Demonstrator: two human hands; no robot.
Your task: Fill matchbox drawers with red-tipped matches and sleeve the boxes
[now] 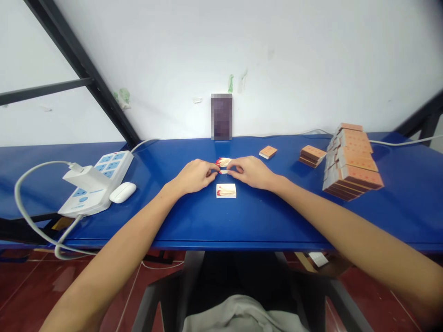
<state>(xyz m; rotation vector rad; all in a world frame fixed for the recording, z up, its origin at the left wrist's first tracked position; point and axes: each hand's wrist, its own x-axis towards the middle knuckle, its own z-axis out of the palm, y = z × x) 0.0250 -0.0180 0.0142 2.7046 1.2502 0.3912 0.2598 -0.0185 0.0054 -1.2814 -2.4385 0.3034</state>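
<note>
Red-tipped matches lie in a small bunch on the blue table, between my two hands. My left hand has its thumb and forefinger pinched at the red-headed end of a few matches just in front of the bunch. At their other end, my right hand pinches with its thumb and forefinger. Nearer to me sits a white matchbox tray with some matches in it, touched by neither hand. Behind my right hand, an orange matchbox lies on the table.
Orange matchboxes stand in a large stack at the right, with a smaller pile beside it. At the left are a white power strip, a plugged-in charger, cables and a white earphone case. A dark pixelated rectangle stands against the wall.
</note>
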